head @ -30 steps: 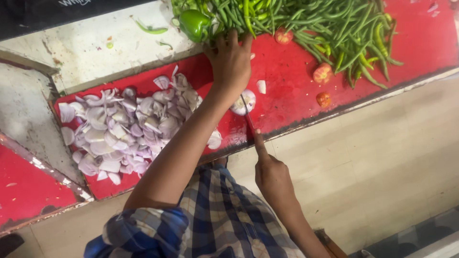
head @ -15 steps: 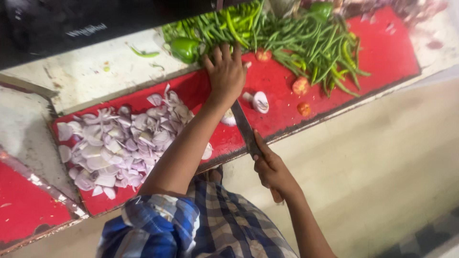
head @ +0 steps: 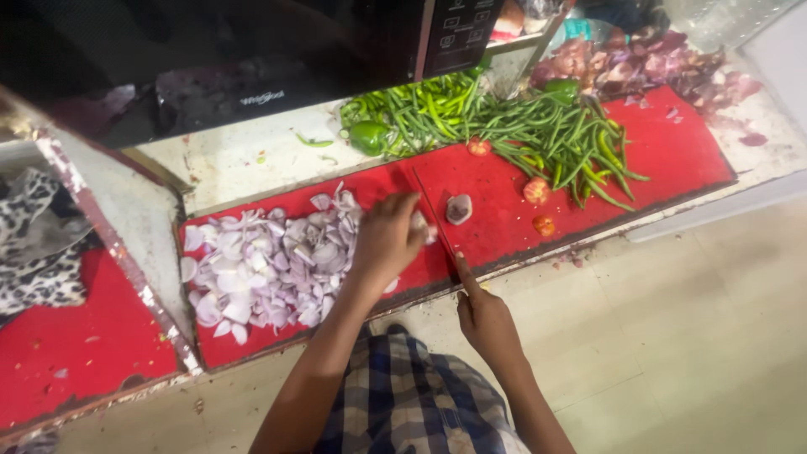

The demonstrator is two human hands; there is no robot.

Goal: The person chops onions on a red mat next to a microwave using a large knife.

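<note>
Left hand [head: 388, 240]: curled over onion piece [head: 418, 224] on red worktop [head: 504, 220], beside sliced onion heap [head: 269, 261]. Right hand [head: 485, 321]: closed on knife [head: 439, 227]; keep fingertips tucked, blade upright, slices even

A heap of long green beans [head: 538, 134] lies on the red counter [head: 672, 151], with a green capsicum [head: 368, 136] at its left end. Small tomatoes [head: 536, 190] sit nearby. A black microwave [head: 252, 59] stands behind, onion peels [head: 656, 67] beside it.
</note>
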